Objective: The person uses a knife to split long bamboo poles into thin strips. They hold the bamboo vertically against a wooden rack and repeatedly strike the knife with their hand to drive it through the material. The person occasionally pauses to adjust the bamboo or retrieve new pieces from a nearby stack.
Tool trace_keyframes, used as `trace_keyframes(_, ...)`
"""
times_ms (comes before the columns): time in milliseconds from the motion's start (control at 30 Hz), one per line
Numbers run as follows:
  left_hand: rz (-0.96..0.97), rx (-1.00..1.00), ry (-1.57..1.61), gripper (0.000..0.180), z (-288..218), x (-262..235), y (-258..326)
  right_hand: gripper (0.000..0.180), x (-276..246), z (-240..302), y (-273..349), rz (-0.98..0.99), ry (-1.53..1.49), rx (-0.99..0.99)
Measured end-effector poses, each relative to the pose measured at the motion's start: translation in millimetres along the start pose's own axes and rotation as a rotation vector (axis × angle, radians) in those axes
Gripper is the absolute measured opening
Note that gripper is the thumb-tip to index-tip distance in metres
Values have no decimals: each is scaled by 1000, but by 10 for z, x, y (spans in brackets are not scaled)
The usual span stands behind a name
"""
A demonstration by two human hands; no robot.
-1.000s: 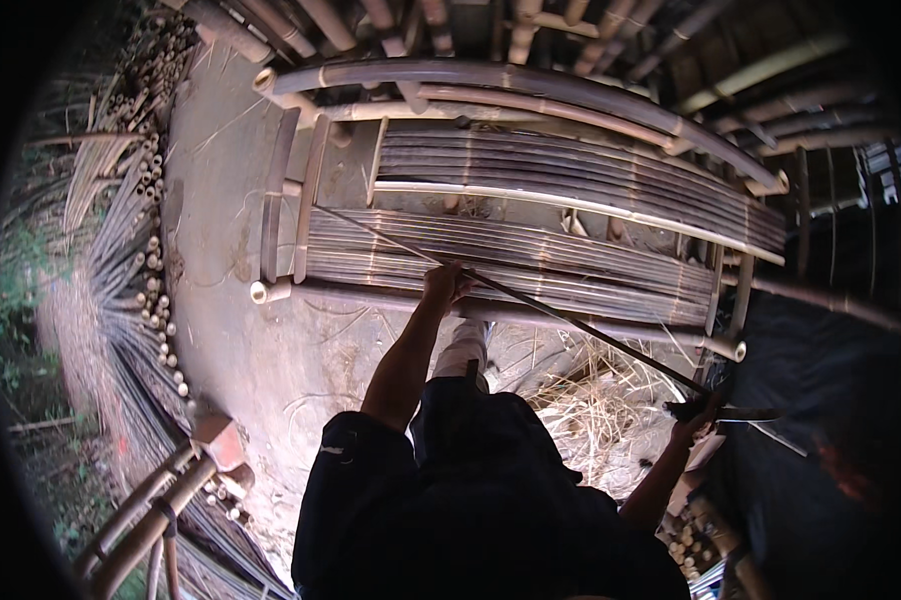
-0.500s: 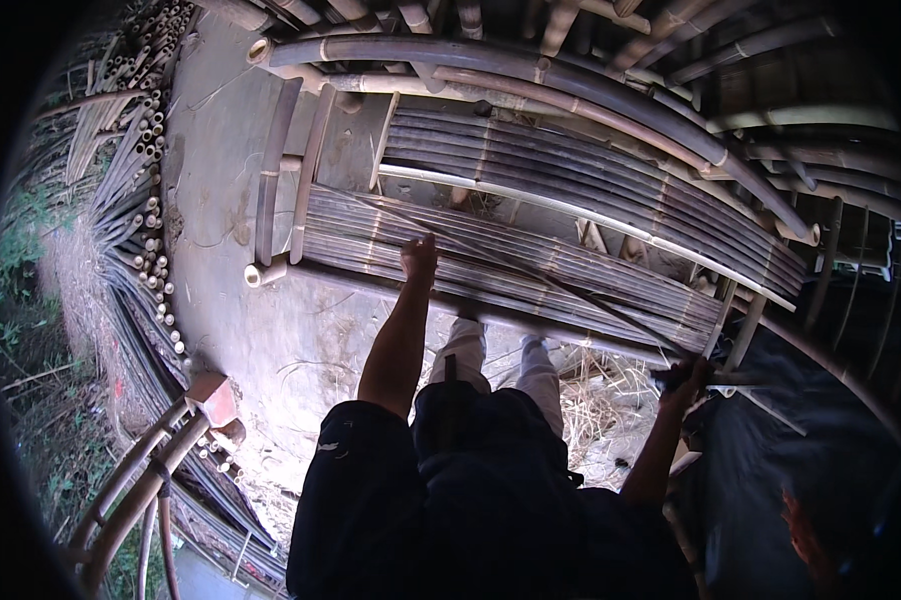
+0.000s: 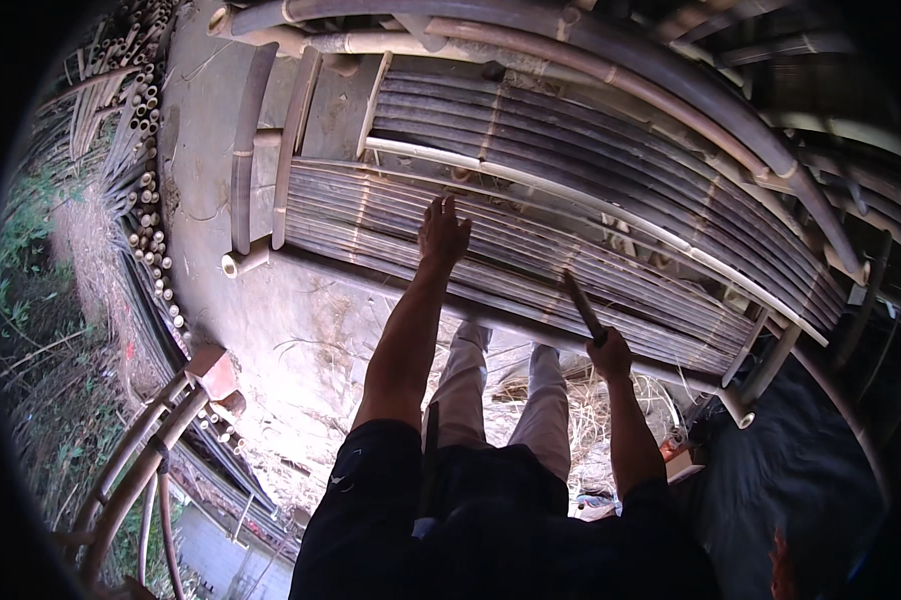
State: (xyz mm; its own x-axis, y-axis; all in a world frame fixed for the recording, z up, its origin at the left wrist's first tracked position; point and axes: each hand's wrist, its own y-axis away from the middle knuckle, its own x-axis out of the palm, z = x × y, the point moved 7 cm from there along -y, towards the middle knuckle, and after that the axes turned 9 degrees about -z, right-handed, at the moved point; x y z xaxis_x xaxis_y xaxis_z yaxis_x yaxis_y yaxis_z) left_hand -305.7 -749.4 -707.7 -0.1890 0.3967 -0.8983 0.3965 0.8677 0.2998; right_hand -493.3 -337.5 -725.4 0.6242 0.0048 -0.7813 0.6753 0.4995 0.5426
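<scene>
A bamboo bench stands in front of me, with a seat of dark split-bamboo slats (image 3: pixel 391 215) and a slatted back panel (image 3: pixel 601 160) beyond it. Over the middle of the seat is my left hand (image 3: pixel 444 234), open with its fingers stretched forward. Whether it touches the slats I cannot tell. My right hand (image 3: pixel 611 356), at the seat's near edge, is closed around a dark, narrow stick-like tool (image 3: pixel 583 303). That tool tilts away from me over the slats; whether it is a blade or a rod is unclear.
Thick bamboo poles (image 3: pixel 711 105) frame the bench's far side. Stacked bamboo poles (image 3: pixel 147 240) lie along the left. A bamboo frame with a reddish block (image 3: pixel 212 373) stands at lower left. Dark sheeting (image 3: pixel 791 450) and a small box (image 3: pixel 683 463) are at right.
My left hand has opened from a fist and reached forward. My right hand has come leftward from the seat's right end with the tool. The strip lying diagonally across the seat no longer shows there.
</scene>
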Motion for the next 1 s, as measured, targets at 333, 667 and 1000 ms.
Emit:
trace_keyframes(333, -11, 215, -247, 55, 364, 1058, -965, 74, 613, 312, -1094, -283, 179, -290)
trace_keyframes(667, -65, 325, -117, 53, 258, 1730, -1088, 76, 318, -2302, -2671, -591, -477, 358)
trace_keyframes(1000, 82, 874, -328, 46, -1734, 2503, -921, 84, -568, -2836, -3168, -488, 80, 506)
